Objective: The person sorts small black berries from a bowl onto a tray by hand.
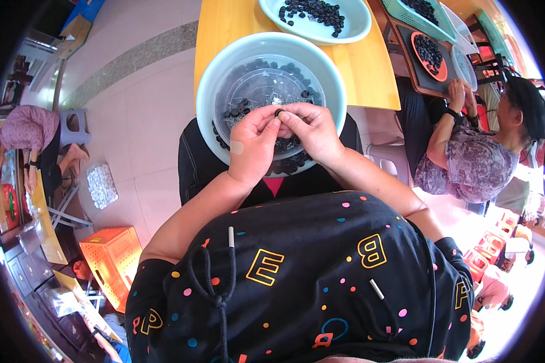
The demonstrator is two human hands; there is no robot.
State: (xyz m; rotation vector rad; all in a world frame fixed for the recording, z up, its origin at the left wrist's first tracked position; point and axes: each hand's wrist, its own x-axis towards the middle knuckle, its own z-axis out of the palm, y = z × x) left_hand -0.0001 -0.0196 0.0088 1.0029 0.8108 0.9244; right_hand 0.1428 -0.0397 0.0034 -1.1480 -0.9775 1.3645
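My left hand and my right hand meet over a pale blue basin on my lap. Both are closed, thumbs and fingertips pinching a small black round piece between them. A light-coloured plaster sticks to my left hand near the wrist. Inside the basin lies a see-through round plastic tray, with small white scraps on it. Many more small black pieces lie in the basin, around and on the tray. My hands hide part of them.
A yellow table stands ahead, bearing a second pale blue basin of black pieces. At right, a person sits by a dark table with an orange tray. An orange crate stands on the floor at left; another person bends beyond.
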